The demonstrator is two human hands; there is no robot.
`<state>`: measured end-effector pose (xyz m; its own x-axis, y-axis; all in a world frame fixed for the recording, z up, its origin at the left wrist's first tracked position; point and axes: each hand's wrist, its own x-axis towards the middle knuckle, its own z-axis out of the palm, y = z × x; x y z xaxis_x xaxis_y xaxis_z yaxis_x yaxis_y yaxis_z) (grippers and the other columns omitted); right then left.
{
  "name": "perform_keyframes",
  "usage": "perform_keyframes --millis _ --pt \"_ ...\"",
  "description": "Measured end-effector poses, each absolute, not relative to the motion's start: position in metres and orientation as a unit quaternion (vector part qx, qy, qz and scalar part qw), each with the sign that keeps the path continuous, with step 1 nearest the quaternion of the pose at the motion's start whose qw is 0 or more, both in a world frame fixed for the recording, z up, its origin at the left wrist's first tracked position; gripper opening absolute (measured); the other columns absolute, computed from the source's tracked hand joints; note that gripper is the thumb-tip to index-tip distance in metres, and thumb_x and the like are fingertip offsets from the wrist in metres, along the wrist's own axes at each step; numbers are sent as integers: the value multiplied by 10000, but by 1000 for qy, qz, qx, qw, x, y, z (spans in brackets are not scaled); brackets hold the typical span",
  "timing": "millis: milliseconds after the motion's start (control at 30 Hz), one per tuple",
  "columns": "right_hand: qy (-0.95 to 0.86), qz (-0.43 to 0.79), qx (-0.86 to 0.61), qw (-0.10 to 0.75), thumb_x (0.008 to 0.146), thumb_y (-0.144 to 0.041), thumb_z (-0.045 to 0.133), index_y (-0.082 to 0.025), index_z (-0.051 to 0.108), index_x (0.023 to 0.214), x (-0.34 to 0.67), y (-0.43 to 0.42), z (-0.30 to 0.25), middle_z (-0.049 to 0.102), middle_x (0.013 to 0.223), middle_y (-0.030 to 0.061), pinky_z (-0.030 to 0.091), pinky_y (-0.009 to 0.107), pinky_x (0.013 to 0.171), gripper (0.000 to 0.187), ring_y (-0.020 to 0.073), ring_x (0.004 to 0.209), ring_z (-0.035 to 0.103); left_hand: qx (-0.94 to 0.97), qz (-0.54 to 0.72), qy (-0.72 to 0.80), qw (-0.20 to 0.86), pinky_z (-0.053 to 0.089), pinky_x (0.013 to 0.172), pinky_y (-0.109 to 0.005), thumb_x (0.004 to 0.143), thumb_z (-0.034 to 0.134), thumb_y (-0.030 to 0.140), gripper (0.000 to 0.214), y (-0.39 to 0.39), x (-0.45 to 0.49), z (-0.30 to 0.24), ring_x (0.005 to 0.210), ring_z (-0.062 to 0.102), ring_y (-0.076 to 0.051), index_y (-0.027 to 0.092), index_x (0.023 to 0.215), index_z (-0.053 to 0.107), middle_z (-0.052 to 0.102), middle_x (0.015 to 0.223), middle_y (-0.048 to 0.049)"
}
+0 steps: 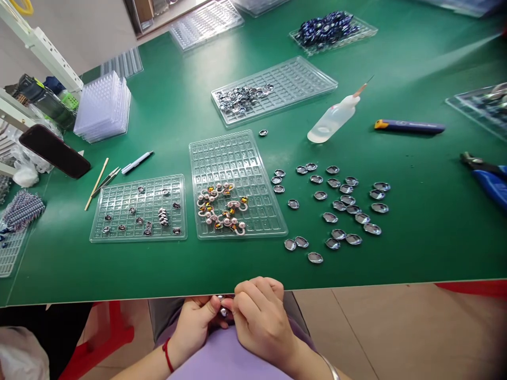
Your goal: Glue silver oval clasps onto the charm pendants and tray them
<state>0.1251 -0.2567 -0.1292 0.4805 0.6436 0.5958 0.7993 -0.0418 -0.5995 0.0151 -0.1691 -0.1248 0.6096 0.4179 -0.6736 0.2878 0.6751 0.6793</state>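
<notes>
1. Green desk [415, 248] fills most of the view; its near edge runs across the bottom, tiled floor below at right. Far corners are blurred and cut off.
2. Left hand [194, 322] and right hand [259, 316] meet just below the desk edge, over a purple lap. Both are curled around a small metal piece [223, 306]; only a glint of it shows between the fingertips, shape not readable. Each grip is narrow, pinched on that piece.
3. Red cord on the left wrist; a thin bangle on the right wrist, partly cut off by the frame.
4. On the desk directly ahead: clear tray [237, 182] with a cluster of pinkish ring-shaped parts [222, 208], detail too small to resolve.
5. To its left, a second clear tray [138, 208] with scattered dark bits.
6. To its right, loose oval metal caps [340, 206] spread over the bare green.
7. Farther back: squeeze bottle [335, 117] lying on its side, blue pen-like tool [410, 126], pliers [487, 174] cut by the right edge.
</notes>
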Motion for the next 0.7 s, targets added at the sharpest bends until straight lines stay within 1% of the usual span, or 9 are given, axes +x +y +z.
perform_keyframes --millis 100,200,333,433,533,700 --pt "-503 -76 -717 477 890 -51 488 -183 373 643 125 -257 -128 493 613 -9 262 330 667 303 139 616 372 399 43 435 806 416 502 -227 604 802 600 509 -169 15 -125 542 521 -112 116 745 736 669 667 -52" --pt "-502 -71 -715 482 896 -56 490 -183 400 653 125 -257 -128 510 624 -5 267 330 671 289 139 619 387 392 44 429 812 431 504 -219 610 803 592 493 -169 15 -126 542 520 -104 114 705 730 673 675 -54" --pt "-504 -65 -702 500 901 -52 487 -177 494 750 126 -258 -127 621 734 15 285 339 704 196 140 658 452 378 43 429 819 450 501 -212 606 818 570 474 -169 13 -127 550 544 -106 115 705 733 672 685 -51" --pt "-515 -52 -687 510 896 -27 467 -177 529 820 127 -258 -126 677 793 8 286 341 721 180 136 670 483 364 39 430 825 461 501 -213 599 833 548 465 -169 12 -127 531 553 -102 115 743 744 663 668 -40" --pt "-527 -36 -677 513 898 -22 454 -174 531 828 128 -258 -124 680 781 4 277 337 715 184 134 662 488 351 36 428 832 469 508 -222 599 840 534 457 -169 10 -128 529 561 -104 113 752 750 659 672 -38" --pt "-546 -5 -666 509 914 -34 416 -164 539 844 129 -256 -121 656 776 15 263 332 707 193 134 661 470 338 23 409 847 470 531 -225 643 815 530 430 -169 9 -123 605 571 -129 120 756 759 647 678 -47"
